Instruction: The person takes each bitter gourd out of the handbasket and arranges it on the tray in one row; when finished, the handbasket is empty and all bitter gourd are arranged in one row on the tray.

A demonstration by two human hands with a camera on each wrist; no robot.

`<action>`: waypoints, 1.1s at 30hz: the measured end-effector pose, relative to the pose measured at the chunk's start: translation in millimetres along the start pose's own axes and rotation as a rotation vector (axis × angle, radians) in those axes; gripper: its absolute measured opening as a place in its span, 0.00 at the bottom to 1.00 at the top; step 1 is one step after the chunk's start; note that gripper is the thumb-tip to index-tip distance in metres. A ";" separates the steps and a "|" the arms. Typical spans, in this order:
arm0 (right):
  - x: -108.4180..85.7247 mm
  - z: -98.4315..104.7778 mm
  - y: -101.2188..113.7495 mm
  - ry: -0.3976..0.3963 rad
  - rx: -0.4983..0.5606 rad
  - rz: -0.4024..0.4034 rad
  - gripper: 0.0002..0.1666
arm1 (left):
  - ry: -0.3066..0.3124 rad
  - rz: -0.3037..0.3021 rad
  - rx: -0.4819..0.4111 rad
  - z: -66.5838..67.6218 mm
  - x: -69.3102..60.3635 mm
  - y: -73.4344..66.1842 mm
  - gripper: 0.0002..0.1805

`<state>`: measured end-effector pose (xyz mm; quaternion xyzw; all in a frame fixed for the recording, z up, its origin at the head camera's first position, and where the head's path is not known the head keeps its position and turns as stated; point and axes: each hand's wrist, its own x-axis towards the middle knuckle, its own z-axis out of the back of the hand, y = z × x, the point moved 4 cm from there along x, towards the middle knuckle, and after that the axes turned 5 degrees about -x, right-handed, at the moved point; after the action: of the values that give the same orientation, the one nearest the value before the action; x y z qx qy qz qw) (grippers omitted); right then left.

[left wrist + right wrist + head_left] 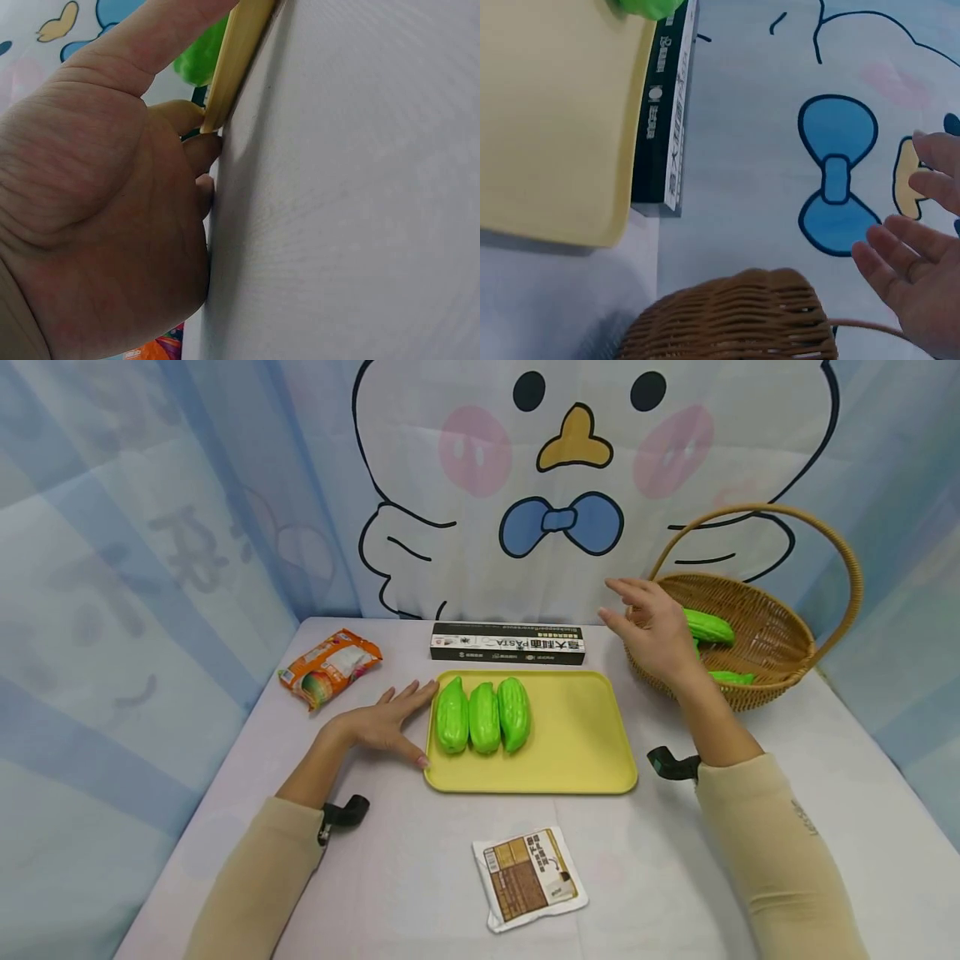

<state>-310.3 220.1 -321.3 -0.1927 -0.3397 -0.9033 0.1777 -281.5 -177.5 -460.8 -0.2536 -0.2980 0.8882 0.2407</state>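
Three bright green bitter melons [483, 718] lie side by side on the left half of a yellow tray [577, 735]. At the tray's left edge, my left hand [382, 722] has its fingers spread and touches the rim; in the left wrist view its fingertips meet the tray's edge. My right hand [660, 631] is raised by the left side of a wicker basket [765, 618], holding nothing, its fingers loosely extended. Inside the basket are more green bitter melons [708, 627], partly hidden by the right hand and the basket's wall.
Behind the tray stands a black pasta box [507, 643]. An orange snack packet [332, 667] lies at the back left of the table. A brown and white packet [529, 878] lies in front of the tray. The basket's tall handle [851, 568] arches up at the right.
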 end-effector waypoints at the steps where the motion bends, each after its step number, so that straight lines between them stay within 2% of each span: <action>1: 1.8 3.1 -3.6 -0.001 -0.006 -0.010 0.29 | 0.000 0.000 0.000 0.0 0.0 -0.1 0.76; 8: 9.3 20.9 -26.8 0.008 -0.070 -0.097 0.31 | 0.005 0.004 -0.002 -0.6 -0.6 -0.6 0.76; 20: 20.4 42.2 -72.1 0.104 -0.088 -0.288 0.39 | 0.001 0.012 0.001 -0.9 -0.5 0.1 0.76; 33: 27.5 51.1 -107.8 0.219 -0.215 -0.421 0.42 | 0.004 0.012 0.004 -1.0 -1.1 -1.1 0.75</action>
<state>-371.2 325.9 -331.6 -0.0367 -0.2533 -0.9667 0.0000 -279.9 -177.0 -460.4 -0.2565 -0.2940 0.8899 0.2363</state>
